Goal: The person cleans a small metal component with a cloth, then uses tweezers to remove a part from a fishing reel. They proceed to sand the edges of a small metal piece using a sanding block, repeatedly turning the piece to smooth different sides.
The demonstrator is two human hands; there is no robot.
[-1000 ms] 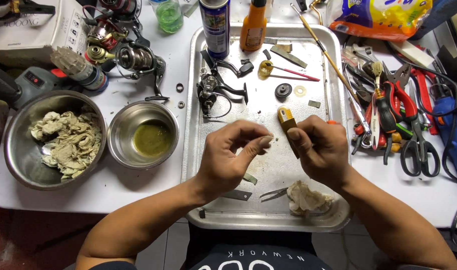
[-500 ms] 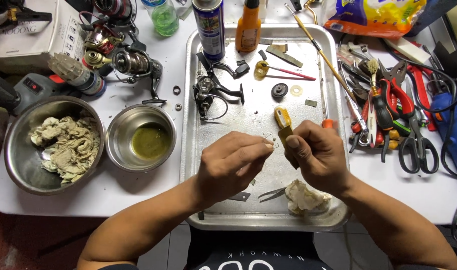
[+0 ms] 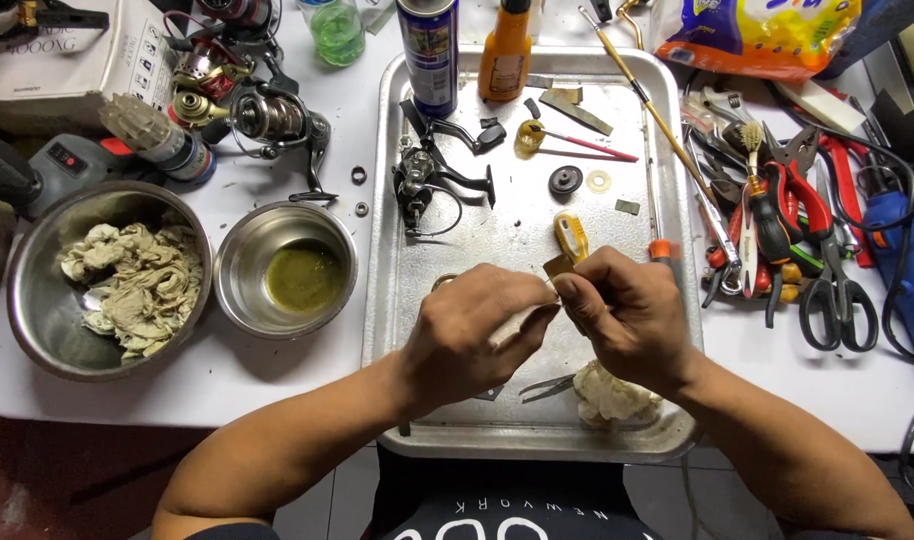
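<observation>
1. A small brass-coloured part (image 3: 558, 266) is pinched between the fingertips of the left hand (image 3: 477, 335) and right hand (image 3: 622, 315), above the metal tray (image 3: 517, 240)
2. It is judged light, rigid, probably oily; it is best held by its edges

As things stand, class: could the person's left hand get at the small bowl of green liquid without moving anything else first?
Probably yes. The left hand is over the metal tray, and the small bowl sits open-topped just beside the tray on that side, with nothing between. But the hand's fingers seem busy pinching a small part.
</observation>
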